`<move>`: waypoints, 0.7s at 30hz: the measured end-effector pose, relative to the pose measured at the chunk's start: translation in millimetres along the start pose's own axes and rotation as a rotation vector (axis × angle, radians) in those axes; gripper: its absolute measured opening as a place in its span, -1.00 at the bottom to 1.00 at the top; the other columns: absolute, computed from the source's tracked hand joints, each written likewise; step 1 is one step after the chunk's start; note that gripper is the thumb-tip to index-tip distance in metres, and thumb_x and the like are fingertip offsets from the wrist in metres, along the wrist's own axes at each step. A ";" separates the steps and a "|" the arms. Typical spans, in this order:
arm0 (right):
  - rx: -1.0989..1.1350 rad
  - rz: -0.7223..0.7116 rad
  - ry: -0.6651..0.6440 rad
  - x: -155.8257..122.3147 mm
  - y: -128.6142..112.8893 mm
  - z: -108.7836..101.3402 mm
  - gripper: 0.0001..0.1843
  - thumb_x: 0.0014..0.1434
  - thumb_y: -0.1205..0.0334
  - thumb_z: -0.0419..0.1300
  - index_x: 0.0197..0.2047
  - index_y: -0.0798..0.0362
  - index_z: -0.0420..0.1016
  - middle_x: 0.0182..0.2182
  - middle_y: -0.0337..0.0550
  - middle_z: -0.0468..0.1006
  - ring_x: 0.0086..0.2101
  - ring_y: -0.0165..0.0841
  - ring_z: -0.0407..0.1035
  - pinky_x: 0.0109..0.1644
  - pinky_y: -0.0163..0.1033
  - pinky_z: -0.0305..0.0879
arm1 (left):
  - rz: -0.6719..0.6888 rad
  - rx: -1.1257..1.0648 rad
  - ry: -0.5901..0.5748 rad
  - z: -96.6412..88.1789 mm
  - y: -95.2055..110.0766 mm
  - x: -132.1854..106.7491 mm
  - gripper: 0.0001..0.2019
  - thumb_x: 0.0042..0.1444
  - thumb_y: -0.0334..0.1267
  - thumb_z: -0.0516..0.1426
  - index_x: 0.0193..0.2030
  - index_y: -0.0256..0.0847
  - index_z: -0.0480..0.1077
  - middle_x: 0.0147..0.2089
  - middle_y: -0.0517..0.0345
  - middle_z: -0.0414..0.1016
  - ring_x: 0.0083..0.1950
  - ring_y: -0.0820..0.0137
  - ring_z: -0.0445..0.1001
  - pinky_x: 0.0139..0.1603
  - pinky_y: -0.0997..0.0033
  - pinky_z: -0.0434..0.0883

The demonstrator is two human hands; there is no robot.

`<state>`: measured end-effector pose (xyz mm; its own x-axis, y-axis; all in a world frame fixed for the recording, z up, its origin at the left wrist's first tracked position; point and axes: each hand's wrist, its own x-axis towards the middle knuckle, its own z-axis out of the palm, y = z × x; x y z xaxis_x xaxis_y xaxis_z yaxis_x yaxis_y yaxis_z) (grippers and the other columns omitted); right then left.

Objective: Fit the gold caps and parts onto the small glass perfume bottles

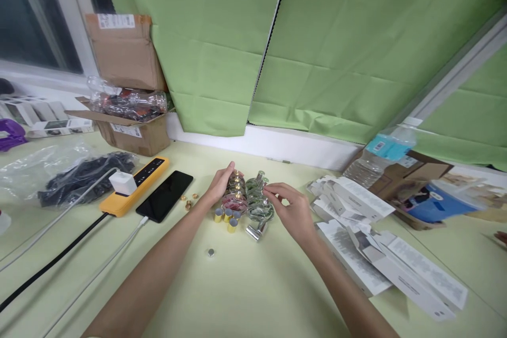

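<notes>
Two rows of small round glass bottles stand close together on the table. The left row holds pinkish bottles [234, 204] with gold necks, and the right row holds greenish bottles [260, 212] with silver tops. My left hand [220, 186] is closed against the far left side of the pinkish row, some fingers hidden behind it. With thumb and forefinger, my right hand [292, 206] pinches at a silver cap [264, 181] on the greenish row. Several gold caps [232, 225] stand in front, a silver cylindrical cap [256, 231] lies beside them, and a small silver disc [211, 252] lies nearer me.
Small gold rings [188, 204] lie left of my left hand, by a black phone [165, 195] and a yellow power strip [134, 187] with cables. Flattened white boxes [356, 243] are on the right, near a plastic bottle [378, 156]. A cardboard box [138, 134] stands back left.
</notes>
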<state>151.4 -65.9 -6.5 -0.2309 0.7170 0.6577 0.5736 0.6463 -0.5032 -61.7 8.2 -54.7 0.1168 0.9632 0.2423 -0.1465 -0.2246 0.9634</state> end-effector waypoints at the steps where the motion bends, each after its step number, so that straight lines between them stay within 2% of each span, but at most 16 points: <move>1: -0.007 0.000 -0.012 -0.1 0.8 -0.7 -0.76 0.30 0.12 0.14 -0.21 -0.03 0.63 -0.21 -0.07 0.62 -0.26 -0.26 0.49 -0.35 -0.21 0.40 | -0.001 0.001 0.001 -0.2 0.0 -0.1 -0.30 0.11 0.36 -0.02 -0.19 -0.30 0.58 -0.28 -0.03 0.61 -0.24 0.22 0.53 -0.16 0.30 0.41; 4: -0.025 -0.015 -0.042 -0.5 3.6 -2.1 -0.74 0.31 0.10 0.11 -0.18 -0.04 0.63 -0.19 -0.06 0.61 -0.22 -0.23 0.50 -0.36 -0.21 0.41 | -0.005 -0.001 -0.001 -0.7 -0.2 -0.5 -0.30 0.10 0.37 -0.01 -0.19 -0.29 0.57 -0.27 -0.04 0.61 -0.22 0.21 0.53 -0.14 0.30 0.42; 9: -0.017 -0.023 -0.040 -0.2 3.8 -1.7 -0.74 0.31 0.12 0.11 -0.20 -0.03 0.63 -0.20 -0.05 0.61 -0.24 -0.24 0.50 -0.24 -0.16 0.47 | -0.020 -0.035 -0.008 -0.7 -3.4 -0.5 -0.31 0.08 0.38 0.00 -0.19 -0.28 0.57 -0.26 -0.03 0.61 -0.22 0.21 0.55 -0.13 0.28 0.42; 15: -0.001 0.012 -0.058 3.4 -3.5 -3.1 -0.76 0.30 0.16 0.13 -0.25 -0.01 0.63 -0.25 -0.07 0.60 -0.30 -0.27 0.48 -0.24 -0.17 0.45 | -0.002 -0.024 -0.017 -0.5 -6.5 -0.1 -0.30 0.11 0.37 -0.03 -0.16 -0.27 0.56 -0.25 -0.03 0.61 -0.20 0.20 0.54 -0.10 0.28 0.41; 21: -0.014 -0.019 -0.105 4.9 -2.3 -6.3 -0.75 0.30 0.18 0.11 -0.23 -0.01 0.62 -0.25 -0.06 0.59 -0.29 -0.27 0.48 -0.25 -0.17 0.45 | 0.032 0.028 0.005 -0.4 -5.4 -1.0 -0.31 0.12 0.37 -0.04 -0.21 -0.28 0.57 -0.22 -0.06 0.61 -0.17 0.18 0.54 -0.08 0.27 0.41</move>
<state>153.9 -65.6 1.4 -0.3222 0.7285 0.6045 0.5793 0.6568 -0.4827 -61.5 8.5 -60.2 0.1079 0.9560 0.2727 -0.1228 -0.2594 0.9579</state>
